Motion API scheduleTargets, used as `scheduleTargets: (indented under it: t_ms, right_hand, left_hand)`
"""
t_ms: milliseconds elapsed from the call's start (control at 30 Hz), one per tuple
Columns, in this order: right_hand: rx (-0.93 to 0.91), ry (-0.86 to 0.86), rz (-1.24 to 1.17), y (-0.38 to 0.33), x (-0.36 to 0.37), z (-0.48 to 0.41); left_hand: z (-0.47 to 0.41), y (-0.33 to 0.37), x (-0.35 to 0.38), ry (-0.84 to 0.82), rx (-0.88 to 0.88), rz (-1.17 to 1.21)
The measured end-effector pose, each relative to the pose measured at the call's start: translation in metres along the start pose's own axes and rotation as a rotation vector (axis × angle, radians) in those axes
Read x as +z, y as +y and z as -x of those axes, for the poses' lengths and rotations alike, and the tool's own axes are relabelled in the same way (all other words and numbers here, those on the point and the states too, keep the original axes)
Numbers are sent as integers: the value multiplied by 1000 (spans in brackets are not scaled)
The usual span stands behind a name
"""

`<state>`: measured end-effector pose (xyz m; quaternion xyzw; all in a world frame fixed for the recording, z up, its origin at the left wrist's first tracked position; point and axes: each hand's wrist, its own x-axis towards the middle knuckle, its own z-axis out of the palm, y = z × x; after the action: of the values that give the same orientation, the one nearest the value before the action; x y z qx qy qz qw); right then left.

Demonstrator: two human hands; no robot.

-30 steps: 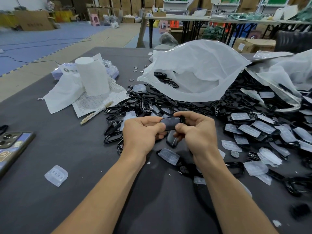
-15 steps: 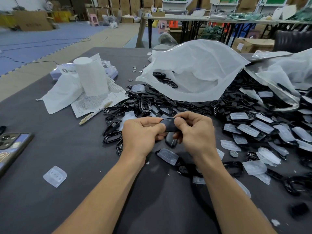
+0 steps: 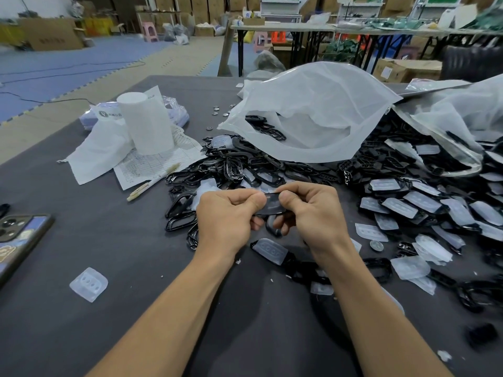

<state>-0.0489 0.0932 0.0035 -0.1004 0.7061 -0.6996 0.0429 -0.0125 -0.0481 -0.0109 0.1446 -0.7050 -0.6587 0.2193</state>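
Note:
Both hands meet over the middle of the dark table [image 3: 136,336]. My left hand [image 3: 227,217] and my right hand [image 3: 313,213] pinch the two ends of a small black plastic shell [image 3: 273,204] between thumbs and curled fingers. A black ring-shaped part [image 3: 272,227] shows just under the fingers. Behind and to the right lies a heap of black frames [image 3: 234,170] and translucent button pads [image 3: 397,206]. One clear pad [image 3: 270,250] rests on the table below my hands.
A large white bag [image 3: 313,110] lies open behind the heap, another bag [image 3: 462,112] at the right. A paper roll [image 3: 145,123], printed sheet [image 3: 152,161] and pen [image 3: 152,182] sit at the left. A phone [image 3: 19,240] lies at the left edge, a loose pad [image 3: 88,284] near it.
The hands stay together on the black shell. Their thumbs have shifted slightly along it and the shell has tilted a little.

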Motion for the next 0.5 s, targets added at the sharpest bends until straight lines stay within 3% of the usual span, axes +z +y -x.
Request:
scheduleTargets:
  t_ms: [133,233,333,500]
  right_hand:
    - [59,-12,-59,-3,-2,2]
    - [-100,124,307,-4,-8,6]
    - [-297,19,599,-10,-7,14]
    - [-298,-20,767,-11,-5,17]
  left_hand:
    - [-1,-4,1,19,-6,-36]
    - [-3,-6,0,44,-10,-65]
    - [-3,-6,-2,29,-11,-98]
    - [-1,-5,-2,-53,-56,-95]
